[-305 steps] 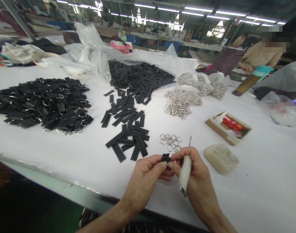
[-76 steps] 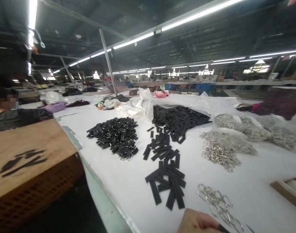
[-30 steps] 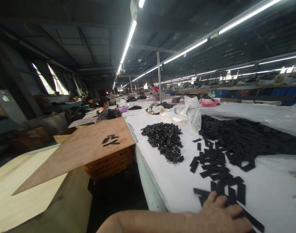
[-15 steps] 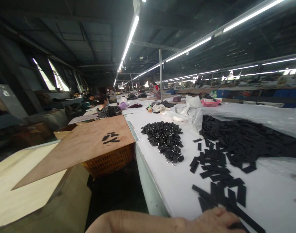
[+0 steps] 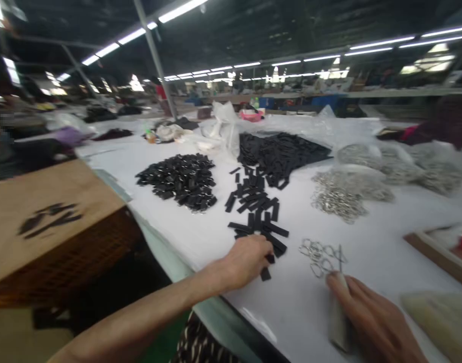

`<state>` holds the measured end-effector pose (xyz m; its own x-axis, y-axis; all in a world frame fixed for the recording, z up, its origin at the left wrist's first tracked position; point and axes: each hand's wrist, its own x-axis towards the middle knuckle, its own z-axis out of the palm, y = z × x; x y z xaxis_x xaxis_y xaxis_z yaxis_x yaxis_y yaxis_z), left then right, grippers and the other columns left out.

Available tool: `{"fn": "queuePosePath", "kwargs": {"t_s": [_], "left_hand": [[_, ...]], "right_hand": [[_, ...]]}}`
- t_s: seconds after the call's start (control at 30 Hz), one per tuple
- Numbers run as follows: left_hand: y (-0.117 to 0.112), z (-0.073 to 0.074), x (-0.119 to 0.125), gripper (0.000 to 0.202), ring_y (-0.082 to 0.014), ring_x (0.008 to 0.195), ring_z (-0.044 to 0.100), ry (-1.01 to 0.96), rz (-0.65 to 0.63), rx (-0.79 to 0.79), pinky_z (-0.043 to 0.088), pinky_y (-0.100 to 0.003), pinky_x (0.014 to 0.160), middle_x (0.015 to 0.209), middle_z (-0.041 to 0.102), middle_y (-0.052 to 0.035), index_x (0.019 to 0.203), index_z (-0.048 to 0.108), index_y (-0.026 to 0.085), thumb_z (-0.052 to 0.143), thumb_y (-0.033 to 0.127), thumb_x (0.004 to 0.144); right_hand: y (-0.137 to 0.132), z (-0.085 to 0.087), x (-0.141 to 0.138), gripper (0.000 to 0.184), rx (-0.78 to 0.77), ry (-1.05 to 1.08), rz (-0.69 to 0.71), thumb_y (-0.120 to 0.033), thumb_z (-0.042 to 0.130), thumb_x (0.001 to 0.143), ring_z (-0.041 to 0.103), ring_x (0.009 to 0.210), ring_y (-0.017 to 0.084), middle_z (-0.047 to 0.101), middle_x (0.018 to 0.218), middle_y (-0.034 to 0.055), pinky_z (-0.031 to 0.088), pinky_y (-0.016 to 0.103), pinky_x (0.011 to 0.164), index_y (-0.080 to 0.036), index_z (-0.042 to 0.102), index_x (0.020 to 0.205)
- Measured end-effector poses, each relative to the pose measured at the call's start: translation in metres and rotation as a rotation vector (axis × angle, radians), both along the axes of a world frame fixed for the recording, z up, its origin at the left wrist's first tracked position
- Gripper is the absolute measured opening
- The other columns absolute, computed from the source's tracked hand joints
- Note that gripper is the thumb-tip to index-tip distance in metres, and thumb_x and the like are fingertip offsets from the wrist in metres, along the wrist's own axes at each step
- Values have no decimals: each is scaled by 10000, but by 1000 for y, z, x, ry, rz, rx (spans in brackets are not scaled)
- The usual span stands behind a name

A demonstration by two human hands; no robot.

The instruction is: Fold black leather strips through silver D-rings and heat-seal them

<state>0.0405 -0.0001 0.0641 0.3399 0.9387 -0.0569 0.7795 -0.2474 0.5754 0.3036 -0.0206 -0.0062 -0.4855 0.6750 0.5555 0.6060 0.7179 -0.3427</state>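
Note:
My left hand (image 5: 249, 259) is closed at the near end of the loose black strips (image 5: 255, 196), its fingers pinching a short black strip (image 5: 266, 274). To the right, my right hand (image 5: 374, 312) is wrapped round a thin-tipped metal tool (image 5: 339, 322) with a pale handle; motion blurs it, so its exact kind is unclear. Just beyond the tool's tip lie several loose metal rings (image 5: 316, 256) on the white table (image 5: 291, 312). Black strips fitted with metal rings form a heap (image 5: 178, 180) at the left.
A large pile of black strips (image 5: 284, 154) lies further back beside clear plastic (image 5: 225, 128). Bags and heaps of metal rings (image 5: 340, 199) stand at the right, near a brown-edged tray (image 5: 439, 257). At the left, a brown board (image 5: 98, 204) bearing a few strips covers an orange crate (image 5: 75, 257).
The view has swung right and down, bringing my right hand with its tool and the metal rings into sight. My left hand, earlier spread on the strips, now has its fingers drawn together.

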Motion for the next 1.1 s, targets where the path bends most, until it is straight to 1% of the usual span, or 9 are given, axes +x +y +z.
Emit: {"fn": "queuePosePath", "kwargs": {"t_s": [0.07,0.13,0.3,0.4,0.6,0.77,0.87,1.0,1.1], "left_hand": [[8,2,-2,104,-176,721,517,-116,41,-85,389,-292,675,734,586,-23,702,610,177,536,104,713],[12,5,-3,101,-143,618,482,-238,88,-184,374,-265,587,664,555,-4,715,620,163,522,166,743],[11,13,6,145,-86,471,400,-576,197,-440,337,-210,465,522,471,50,771,617,132,561,257,723],[11,12,15,172,-69,390,354,-756,231,-575,292,-197,399,446,434,71,769,585,133,590,291,703],[8,2,31,237,-78,407,481,-927,220,-723,301,-193,371,655,605,-23,778,552,144,615,362,710],[-4,-8,45,193,-59,408,358,-967,242,-679,313,-205,427,548,467,49,738,564,145,543,334,767],[-13,-6,50,206,-95,490,417,-823,156,-557,331,-227,512,528,437,48,725,593,149,467,287,811],[-21,0,50,215,-117,582,416,-615,19,-388,319,-232,552,615,454,53,901,621,174,515,156,715],[-22,-1,49,145,-121,600,415,-560,14,-298,304,-232,554,628,466,48,820,617,173,505,155,729]], "right_hand": [[-3,14,2,337,-67,-80,-89,-120,361,829,623,674,211,664,763,56,482,288,583,-247,642,962],[-1,29,-1,316,-129,-39,-171,-106,373,786,630,678,210,674,791,48,470,281,571,-235,633,911],[-3,54,-14,104,-445,303,-291,-217,484,830,649,747,195,689,859,14,481,257,614,-239,586,833],[-7,60,-24,102,-575,515,-273,-320,548,853,650,786,186,693,884,14,489,251,646,-237,564,798],[-12,64,-46,44,-502,596,-199,-248,567,852,646,780,171,696,870,22,495,252,671,-226,586,819],[-10,65,-56,107,-451,499,-166,-190,523,858,631,744,159,687,834,8,475,236,633,-227,617,892],[-4,62,-56,139,-453,436,-168,-165,514,847,608,697,152,667,791,-4,458,238,618,-221,626,907],[-2,61,-55,126,-455,441,-180,-155,527,843,608,721,147,663,801,-14,456,240,658,-225,616,898],[-3,64,-58,89,-497,471,-177,-183,528,860,597,685,134,657,758,-23,452,228,634,-224,605,842]]}}
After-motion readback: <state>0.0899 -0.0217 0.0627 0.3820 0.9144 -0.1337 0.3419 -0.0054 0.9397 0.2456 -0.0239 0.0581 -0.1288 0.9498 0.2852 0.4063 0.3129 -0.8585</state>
